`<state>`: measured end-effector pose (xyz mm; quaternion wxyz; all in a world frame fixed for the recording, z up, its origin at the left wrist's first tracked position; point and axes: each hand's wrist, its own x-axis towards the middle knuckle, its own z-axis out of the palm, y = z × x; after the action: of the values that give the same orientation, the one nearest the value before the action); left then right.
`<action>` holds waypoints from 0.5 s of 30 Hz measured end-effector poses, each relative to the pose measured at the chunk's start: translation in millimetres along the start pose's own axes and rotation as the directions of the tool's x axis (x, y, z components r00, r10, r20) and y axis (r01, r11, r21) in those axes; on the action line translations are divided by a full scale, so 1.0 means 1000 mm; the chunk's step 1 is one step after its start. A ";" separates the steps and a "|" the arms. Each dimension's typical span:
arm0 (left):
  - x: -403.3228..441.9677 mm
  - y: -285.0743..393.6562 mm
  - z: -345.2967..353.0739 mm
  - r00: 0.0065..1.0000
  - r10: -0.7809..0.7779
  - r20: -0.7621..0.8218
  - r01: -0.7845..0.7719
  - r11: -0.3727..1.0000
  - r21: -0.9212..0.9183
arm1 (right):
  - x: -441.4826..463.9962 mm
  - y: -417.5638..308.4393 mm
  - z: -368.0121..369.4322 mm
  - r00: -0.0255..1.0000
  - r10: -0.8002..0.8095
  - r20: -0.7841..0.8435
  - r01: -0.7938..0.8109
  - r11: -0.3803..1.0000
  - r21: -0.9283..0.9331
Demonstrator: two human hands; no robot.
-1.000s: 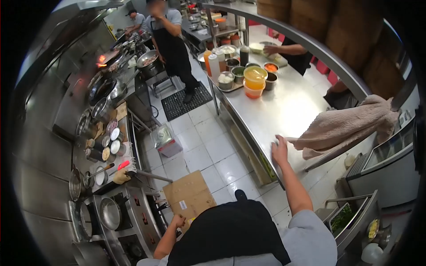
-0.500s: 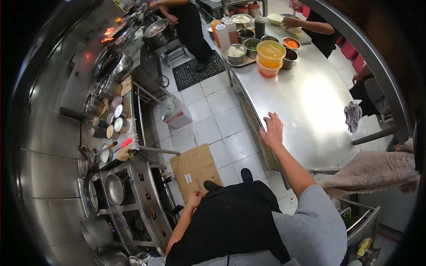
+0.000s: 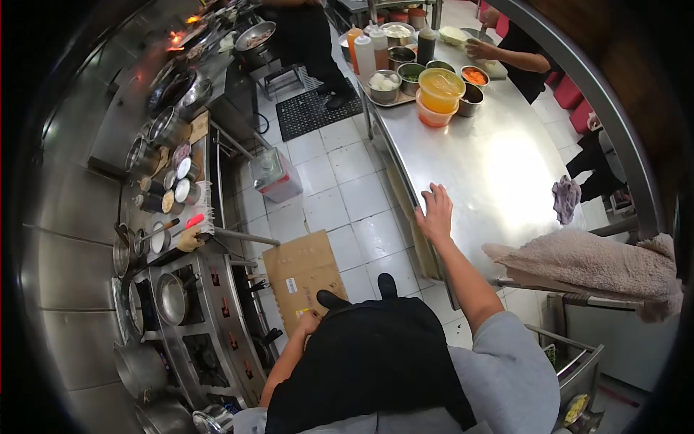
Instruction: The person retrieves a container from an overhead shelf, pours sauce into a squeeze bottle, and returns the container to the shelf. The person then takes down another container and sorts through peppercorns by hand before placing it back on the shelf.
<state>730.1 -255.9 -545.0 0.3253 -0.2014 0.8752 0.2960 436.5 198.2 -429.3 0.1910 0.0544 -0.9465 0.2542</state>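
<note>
My right hand (image 3: pixel 435 215) rests at the near-left edge of the steel table (image 3: pixel 481 170), fingers spread and nothing in them. Low beside my black apron (image 3: pixel 369 362) is my left hand (image 3: pixel 309 322), its fingers curled. A small yellow patch shows at its fingertips, and I cannot tell whether it is held or lies behind. Under that hand a flat cardboard sheet (image 3: pixel 302 267) covers part of the floor. Farther up the table, a tub with yellow contents (image 3: pixel 442 88) is stacked on an orange-toned tub (image 3: pixel 434 116).
Squeeze bottles (image 3: pixel 364 54) and metal containers crowd the table's far end, where a co-worker's hand (image 3: pixel 481 49) works. At left stand a stove with a pan (image 3: pixel 172 298) and a shelf of pots. A square tin (image 3: pixel 275 176) sits on the floor. A towel (image 3: pixel 593 264) hangs at right.
The view has shifted slightly, so the surroundings sit a little differently. My right hand stays at the table edge. A yellow patch now shows by my left hand. The far co-worker's arm has moved.
</note>
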 end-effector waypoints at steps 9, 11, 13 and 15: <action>-0.006 0.034 -0.007 0.999 0.011 0.048 -0.007 0.997 -0.073 | 0.000 0.002 0.002 1.000 -0.003 -0.006 0.003 1.000 0.010; -0.003 0.028 0.000 0.999 0.051 0.010 -0.051 0.998 -0.042 | 0.002 0.002 0.003 1.000 0.002 -0.011 -0.001 1.000 0.014; -0.002 0.028 -0.002 0.999 0.052 0.004 -0.052 0.999 0.001 | 0.001 0.002 0.003 1.000 0.005 -0.013 -0.005 1.000 0.020; -0.011 0.029 -0.004 0.999 0.045 0.019 -0.045 0.999 0.012 | -0.001 0.003 0.003 1.000 0.009 -0.006 -0.009 1.000 0.021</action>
<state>719.9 -235.4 -524.0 0.3282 -0.1767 0.8782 0.2997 435.8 198.8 -433.3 0.1920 0.0514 -0.9436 0.2649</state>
